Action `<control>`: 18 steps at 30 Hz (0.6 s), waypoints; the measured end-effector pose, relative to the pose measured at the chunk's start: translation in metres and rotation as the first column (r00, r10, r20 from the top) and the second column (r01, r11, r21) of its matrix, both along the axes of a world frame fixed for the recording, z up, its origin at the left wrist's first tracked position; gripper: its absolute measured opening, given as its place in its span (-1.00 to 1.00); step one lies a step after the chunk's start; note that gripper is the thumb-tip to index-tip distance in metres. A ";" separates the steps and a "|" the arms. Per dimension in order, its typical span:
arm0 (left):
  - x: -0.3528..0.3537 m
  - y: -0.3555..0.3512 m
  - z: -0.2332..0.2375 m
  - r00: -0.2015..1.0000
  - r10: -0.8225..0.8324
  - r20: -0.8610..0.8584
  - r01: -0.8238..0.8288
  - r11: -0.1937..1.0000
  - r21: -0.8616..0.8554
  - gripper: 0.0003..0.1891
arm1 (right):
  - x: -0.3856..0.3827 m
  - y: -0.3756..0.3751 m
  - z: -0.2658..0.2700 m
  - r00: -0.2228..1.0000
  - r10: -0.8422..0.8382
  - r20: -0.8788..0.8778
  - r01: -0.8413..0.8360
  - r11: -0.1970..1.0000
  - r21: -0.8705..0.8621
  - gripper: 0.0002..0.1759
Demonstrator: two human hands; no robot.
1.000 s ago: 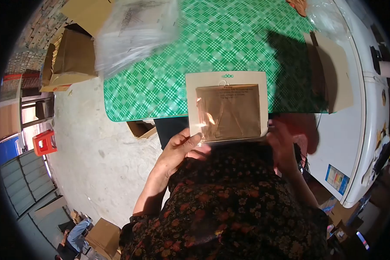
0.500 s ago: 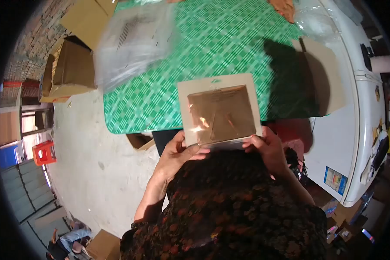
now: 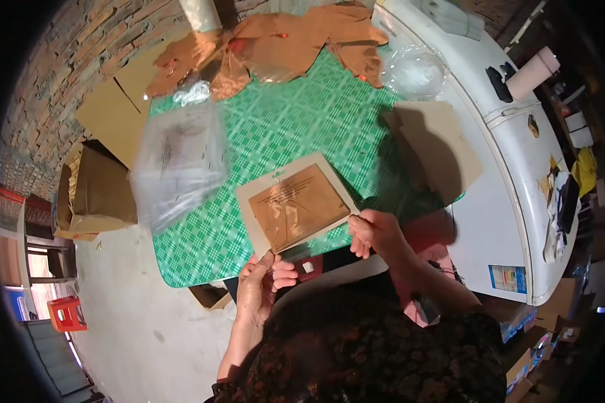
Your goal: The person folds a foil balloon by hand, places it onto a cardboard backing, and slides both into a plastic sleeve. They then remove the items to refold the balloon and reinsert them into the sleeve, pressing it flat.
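Note:
Between my hands is a flat beige cardboard window package (image 3: 299,201) with a hang hole at its top edge. Its window shows shiny clear film, lines of dark print and brown material behind. My left hand (image 3: 262,279) pinches the lower left corner between thumb and fingers. At the lower right corner, my right hand (image 3: 373,233) grips with thumb and curled fingers. The package is tilted above the near edge of the green checked tablecloth (image 3: 269,121).
A stack of printed clear plastic bags (image 3: 178,164) lies on the table's left. Brown sheets (image 3: 282,47) spread along the back. On the right are a cardboard piece (image 3: 433,144) and a white fridge (image 3: 497,195). An open carton (image 3: 101,188) and red stool (image 3: 67,314) stand left.
My view has lifted towards the table's far side. The package has turned anticlockwise and shifted left in view, still in both hands. Print now shows in its window.

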State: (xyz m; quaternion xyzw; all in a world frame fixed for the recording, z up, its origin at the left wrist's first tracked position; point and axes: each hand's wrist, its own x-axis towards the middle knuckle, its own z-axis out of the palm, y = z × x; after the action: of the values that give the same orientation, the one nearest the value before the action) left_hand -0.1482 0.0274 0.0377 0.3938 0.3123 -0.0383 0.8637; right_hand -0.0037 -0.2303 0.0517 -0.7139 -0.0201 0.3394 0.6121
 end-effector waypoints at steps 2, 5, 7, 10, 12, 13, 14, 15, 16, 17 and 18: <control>0.007 0.001 0.004 1.000 0.014 -0.012 -0.014 1.000 -0.023 -0.76 | 0.020 -0.008 0.002 0.959 0.072 0.276 -0.044 0.993 -0.106 -0.66; 0.013 0.003 0.005 1.000 0.000 -0.023 0.000 1.000 -0.005 -0.75 | 0.074 -0.029 0.022 0.566 0.151 0.810 0.208 0.925 -0.319 -0.76; 0.013 0.004 0.005 0.999 -0.008 -0.045 0.008 1.000 -0.002 -0.74 | 0.130 -0.036 0.043 0.357 0.117 0.927 0.432 0.859 -0.275 -0.80; 0.011 0.008 -0.006 0.999 0.013 -0.053 -0.016 0.998 -0.057 -0.77 | 0.245 -0.062 0.050 0.012 0.567 0.824 0.672 0.605 -0.426 -0.83; 0.010 0.007 -0.004 0.998 0.026 -0.058 -0.029 0.998 -0.048 -0.75 | 0.329 -0.080 0.034 0.210 0.743 0.636 0.693 0.346 -0.633 -0.81; 0.009 0.007 -0.004 0.998 0.034 -0.061 -0.037 0.998 -0.042 -0.74 | 0.349 -0.083 0.030 0.218 0.782 0.584 0.709 0.285 -0.646 -0.82; 0.008 0.007 -0.005 0.997 0.045 -0.064 -0.048 0.998 -0.037 -0.73 | 0.361 -0.081 0.026 0.226 0.818 0.529 0.723 0.223 -0.654 -0.82; 0.007 0.007 -0.005 0.997 0.050 -0.061 -0.052 0.998 -0.044 -0.72 | 0.363 -0.076 0.027 0.282 0.808 0.517 0.679 0.213 -0.703 -0.81; 0.006 0.008 -0.006 0.997 0.055 -0.062 -0.058 0.997 -0.050 -0.72 | 0.363 -0.071 0.030 0.338 0.798 0.500 0.629 0.204 -0.750 -0.79; 0.004 0.007 -0.006 0.996 0.061 -0.068 -0.065 0.996 -0.058 -0.72 | 0.360 -0.064 0.028 0.394 0.788 0.474 0.571 0.195 -0.798 -0.78; 0.003 0.006 -0.005 0.994 0.067 -0.082 -0.070 0.997 -0.038 -0.72 | 0.367 -0.060 0.020 0.419 0.765 0.489 0.577 0.192 -0.794 -0.78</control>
State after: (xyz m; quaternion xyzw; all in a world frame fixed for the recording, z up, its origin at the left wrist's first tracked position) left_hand -0.1454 0.0333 0.0331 0.3633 0.3593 -0.0310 0.8590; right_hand 0.3631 -0.2907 0.0716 -0.9638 -0.1830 -0.1261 -0.1470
